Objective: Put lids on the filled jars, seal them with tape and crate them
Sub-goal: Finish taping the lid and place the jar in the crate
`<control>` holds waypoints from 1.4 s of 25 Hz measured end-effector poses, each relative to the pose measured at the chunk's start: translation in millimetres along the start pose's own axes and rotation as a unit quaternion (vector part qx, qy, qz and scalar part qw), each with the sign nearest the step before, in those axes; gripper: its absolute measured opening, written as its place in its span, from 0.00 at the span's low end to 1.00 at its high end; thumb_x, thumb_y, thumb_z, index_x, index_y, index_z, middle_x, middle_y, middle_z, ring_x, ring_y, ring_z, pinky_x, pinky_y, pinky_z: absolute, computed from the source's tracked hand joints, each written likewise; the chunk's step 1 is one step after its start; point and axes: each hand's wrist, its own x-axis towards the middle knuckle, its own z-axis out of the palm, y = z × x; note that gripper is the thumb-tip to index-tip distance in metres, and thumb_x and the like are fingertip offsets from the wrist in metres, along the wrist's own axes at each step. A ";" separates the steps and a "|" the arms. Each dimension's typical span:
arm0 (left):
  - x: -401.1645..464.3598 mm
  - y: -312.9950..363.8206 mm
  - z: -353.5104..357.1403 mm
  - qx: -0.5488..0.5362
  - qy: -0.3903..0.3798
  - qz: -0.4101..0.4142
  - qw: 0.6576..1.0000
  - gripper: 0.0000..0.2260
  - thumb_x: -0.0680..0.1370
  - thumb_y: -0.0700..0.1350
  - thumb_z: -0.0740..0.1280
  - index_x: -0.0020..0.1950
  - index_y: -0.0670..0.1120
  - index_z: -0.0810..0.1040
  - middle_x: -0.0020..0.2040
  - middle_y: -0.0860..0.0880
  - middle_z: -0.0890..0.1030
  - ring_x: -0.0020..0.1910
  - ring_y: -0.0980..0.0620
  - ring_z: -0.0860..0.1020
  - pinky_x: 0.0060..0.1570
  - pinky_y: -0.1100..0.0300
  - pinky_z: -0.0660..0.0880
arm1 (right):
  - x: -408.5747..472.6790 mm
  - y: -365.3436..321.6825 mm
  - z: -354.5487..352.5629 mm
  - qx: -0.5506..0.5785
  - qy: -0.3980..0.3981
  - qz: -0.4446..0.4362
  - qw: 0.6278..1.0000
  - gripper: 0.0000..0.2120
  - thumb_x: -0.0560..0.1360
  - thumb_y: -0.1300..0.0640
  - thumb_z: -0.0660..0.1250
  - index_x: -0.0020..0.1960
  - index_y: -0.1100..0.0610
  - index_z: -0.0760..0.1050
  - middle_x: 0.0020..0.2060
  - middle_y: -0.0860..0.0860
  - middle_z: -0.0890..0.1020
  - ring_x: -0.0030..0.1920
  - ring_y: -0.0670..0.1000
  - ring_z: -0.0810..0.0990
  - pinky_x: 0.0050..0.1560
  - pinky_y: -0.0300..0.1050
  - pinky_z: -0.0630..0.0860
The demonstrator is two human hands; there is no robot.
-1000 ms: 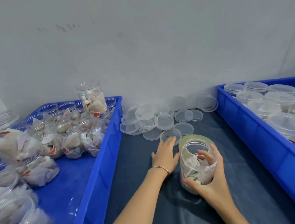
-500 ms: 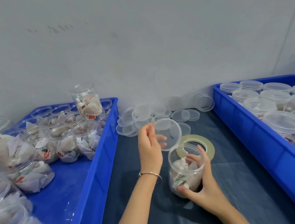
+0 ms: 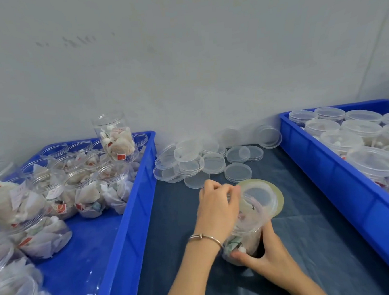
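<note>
Dark blue cloth (image 3: 194, 217) between two blue plastic crates, pale wall behind. Right hand (image 3: 265, 256) grips the base of a clear plastic jar of white sachets (image 3: 247, 238), near centre. Left hand (image 3: 216, 206) pinches a clear round lid (image 3: 258, 199) at the jar mouth, seemingly not yet seated. Capping step; next, press it down square, then take the yellowish tape roll (image 3: 277, 196) just behind.

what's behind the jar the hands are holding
A tape roll lies flat on the cloth just behind the jar; the jar and lid cover its near part.
</note>
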 end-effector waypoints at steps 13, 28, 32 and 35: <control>-10.2 2.6 20.6 -0.186 0.083 0.045 0.978 0.15 0.77 0.33 0.59 0.52 0.49 0.81 0.48 0.55 0.83 0.49 0.60 0.79 0.53 0.63 0.75 | 20.0 -70.3 -1.2 -0.023 0.179 -0.163 0.970 0.25 0.69 0.53 0.71 0.63 0.43 0.69 0.63 0.42 0.71 0.67 0.48 0.69 0.65 0.37 0.67; -48.2 -63.2 55.5 -0.302 -0.069 0.094 0.946 0.42 0.66 0.41 0.78 0.73 0.55 0.59 0.64 0.64 0.73 0.65 0.67 0.70 0.61 0.68 0.70 | 22.7 -96.2 -1.9 -0.491 0.000 -0.015 0.871 0.39 0.67 0.29 0.37 0.64 0.49 0.66 0.66 0.44 0.66 0.71 0.47 0.60 0.66 0.44 0.62; -39.7 -58.0 70.4 -0.224 0.041 0.079 0.971 0.34 0.69 0.36 0.75 0.61 0.68 0.65 0.58 0.78 0.70 0.58 0.78 0.69 0.54 0.81 0.65 | 31.5 -95.1 12.9 -0.541 0.017 -0.015 0.841 0.36 0.74 0.33 0.36 0.70 0.52 0.63 0.68 0.51 0.68 0.67 0.53 0.66 0.62 0.49 0.67; -23.4 -60.8 75.2 -0.354 -0.035 0.035 0.934 0.32 0.66 0.44 0.78 0.65 0.50 0.66 0.60 0.55 0.78 0.60 0.55 0.78 0.54 0.61 0.77 | 39.8 -84.0 3.4 -0.537 -0.001 -0.011 0.844 0.28 0.79 0.37 0.42 0.77 0.42 0.47 0.75 0.50 0.57 0.74 0.49 0.56 0.70 0.46 0.57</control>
